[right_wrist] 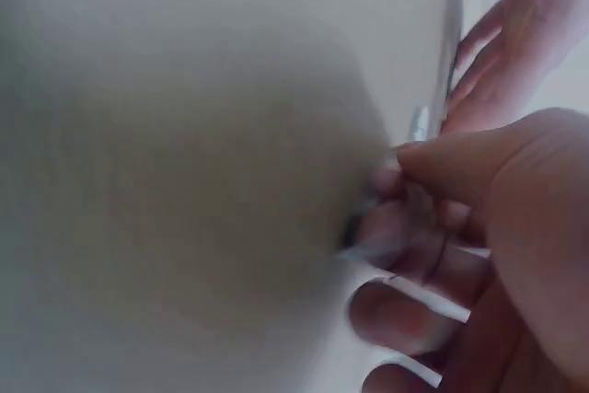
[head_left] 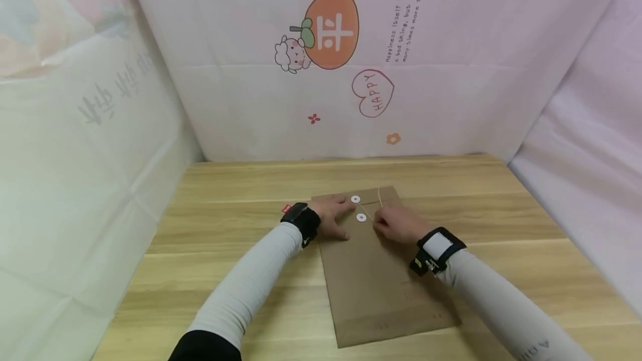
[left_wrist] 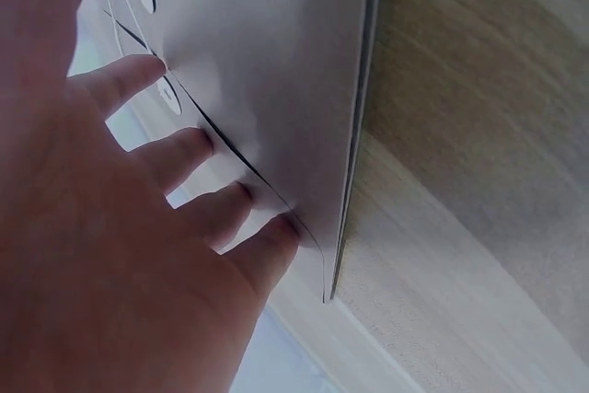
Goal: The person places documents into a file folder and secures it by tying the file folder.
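Note:
A brown paper document envelope [head_left: 371,288] lies on the table, its flap end toward the back. Two round white buttons stand one above the other, the upper button [head_left: 355,199] on the flap and the lower button [head_left: 361,218] on the body. My left hand [head_left: 331,215] rests on the flap end at the left, fingers spread; in the left wrist view its fingertips press along the flap edge. A thin string [head_left: 366,213] runs from the upper button to my right hand [head_left: 401,223], which pinches it between thumb and fingers right of the buttons.
The wooden table [head_left: 230,272] extends on both sides of the envelope. A printed white cloth [head_left: 241,105] hangs behind the table's back edge, with more cloth at the left and right. A small red tag [head_left: 286,209] shows beside the left wrist strap.

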A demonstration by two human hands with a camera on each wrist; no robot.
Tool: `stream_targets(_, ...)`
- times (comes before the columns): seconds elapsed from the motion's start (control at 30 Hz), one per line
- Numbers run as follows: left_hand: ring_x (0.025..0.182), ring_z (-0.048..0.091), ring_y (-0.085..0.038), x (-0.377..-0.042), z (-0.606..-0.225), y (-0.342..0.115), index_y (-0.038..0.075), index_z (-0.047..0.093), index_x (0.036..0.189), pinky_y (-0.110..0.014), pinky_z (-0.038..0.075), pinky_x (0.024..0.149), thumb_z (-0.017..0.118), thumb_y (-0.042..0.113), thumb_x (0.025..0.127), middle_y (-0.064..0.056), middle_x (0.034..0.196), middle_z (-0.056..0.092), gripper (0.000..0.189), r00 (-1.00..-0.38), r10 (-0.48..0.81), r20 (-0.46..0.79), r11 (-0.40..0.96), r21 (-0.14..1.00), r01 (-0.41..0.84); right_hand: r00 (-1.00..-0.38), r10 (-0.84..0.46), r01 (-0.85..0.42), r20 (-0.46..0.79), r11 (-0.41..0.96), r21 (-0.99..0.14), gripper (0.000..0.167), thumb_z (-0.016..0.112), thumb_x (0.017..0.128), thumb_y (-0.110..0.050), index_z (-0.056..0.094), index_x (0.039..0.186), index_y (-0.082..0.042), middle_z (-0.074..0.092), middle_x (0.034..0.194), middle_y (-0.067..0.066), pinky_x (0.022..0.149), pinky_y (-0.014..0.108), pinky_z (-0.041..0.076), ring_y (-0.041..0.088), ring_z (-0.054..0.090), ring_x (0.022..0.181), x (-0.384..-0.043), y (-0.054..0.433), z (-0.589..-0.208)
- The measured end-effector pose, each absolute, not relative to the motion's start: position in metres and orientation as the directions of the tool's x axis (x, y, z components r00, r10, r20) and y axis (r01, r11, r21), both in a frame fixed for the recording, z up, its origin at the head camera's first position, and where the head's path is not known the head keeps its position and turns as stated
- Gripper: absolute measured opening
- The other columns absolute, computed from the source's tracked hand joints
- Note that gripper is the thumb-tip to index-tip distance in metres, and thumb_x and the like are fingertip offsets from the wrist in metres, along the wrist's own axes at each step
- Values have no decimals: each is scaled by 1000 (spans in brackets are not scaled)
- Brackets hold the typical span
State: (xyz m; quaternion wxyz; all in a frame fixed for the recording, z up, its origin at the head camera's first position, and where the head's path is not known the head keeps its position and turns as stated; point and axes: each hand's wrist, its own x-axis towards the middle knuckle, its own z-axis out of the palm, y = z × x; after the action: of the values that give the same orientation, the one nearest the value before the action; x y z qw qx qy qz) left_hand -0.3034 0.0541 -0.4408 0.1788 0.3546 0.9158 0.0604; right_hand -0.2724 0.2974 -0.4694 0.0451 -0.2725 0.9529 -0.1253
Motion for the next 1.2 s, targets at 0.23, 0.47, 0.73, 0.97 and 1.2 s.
stream_targets(0.23,153,26,-27,-330,-470,55,27,36,160,-43,28,121,69,58,90,-7,166,29,83,-679,686,-261,727,247,640,-905,-425,-424,-2,905,-29,48,63,99,-42,61,122,1,55,136,22,101,60,45,42,53,127,-251,296,-466)
stream_targets(0.47,155,20,-28,-344,-476,59,29,32,162,-46,27,122,67,60,91,-7,170,22,85,-698,650,-301,759,211,616,-867,-445,-426,-222,895,-132,86,44,104,-60,27,159,3,24,166,22,120,66,16,38,23,154,-247,296,-474)
stream_targets(0.73,155,20,-29,-365,-482,58,26,34,161,-47,23,123,65,58,92,-9,169,23,82,-726,626,-285,779,257,571,-857,-446,-439,-256,894,-89,103,53,96,-69,24,158,7,18,166,26,120,67,15,41,17,155,-276,292,-474)
stream_targets(0.97,151,31,-23,-399,-486,54,22,37,159,-41,24,123,68,52,94,-3,164,36,78,-718,639,-277,755,405,515,-855,-430,-434,-288,899,-55,110,55,92,-72,22,158,10,18,165,29,121,65,13,42,16,155,-289,280,-469)
stream_targets(1.2,149,34,-23,-400,-472,48,18,39,158,-37,27,121,70,43,95,-5,162,40,74,-722,650,-236,741,409,533,-835,-442,-451,-328,891,-53,117,57,88,-77,22,158,10,16,165,30,122,63,9,41,14,155,-284,270,-467)
